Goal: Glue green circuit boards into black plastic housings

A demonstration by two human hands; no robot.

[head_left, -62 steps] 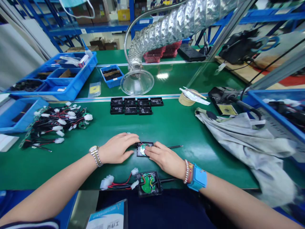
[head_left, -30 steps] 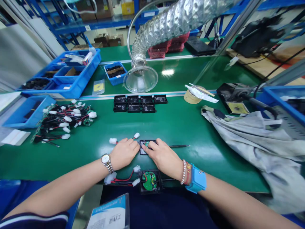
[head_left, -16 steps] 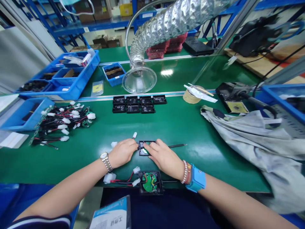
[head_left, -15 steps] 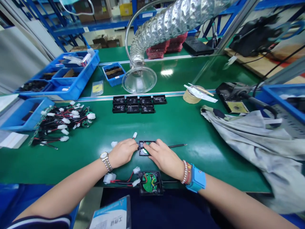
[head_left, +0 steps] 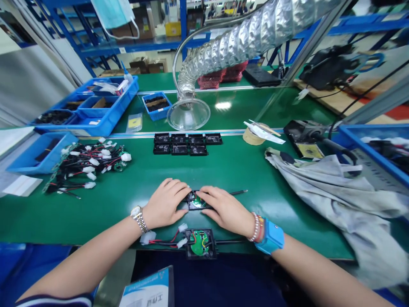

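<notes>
On the bench in front of me lies a small black plastic case (head_left: 191, 207) with a green circuit board (head_left: 198, 202) inside. My left hand (head_left: 168, 202) holds its left end, fingertips at the upper corner and thumb low. From the other side my right hand (head_left: 225, 209) grips the case, its fingers over the board and its thumb by the lower edge. A black cable (head_left: 239, 192) sticks out past my right hand. Nearer to me sits a second open case (head_left: 201, 257) with a green board, and wires with white connectors (head_left: 148, 238) run out to its left.
Several empty black cases (head_left: 179, 149) stand in rows beyond my hands. At left are a pile of wired connectors (head_left: 92, 162) and blue bins (head_left: 108, 123). A fume hood (head_left: 188, 115) hangs behind. A grey cloth (head_left: 306, 179) and tape roll (head_left: 252, 136) lie right.
My left hand has gone from a closed pinch at the case's left end to a more spread grip with the thumb apart. My right hand stays on the case. The camera view has shifted slightly.
</notes>
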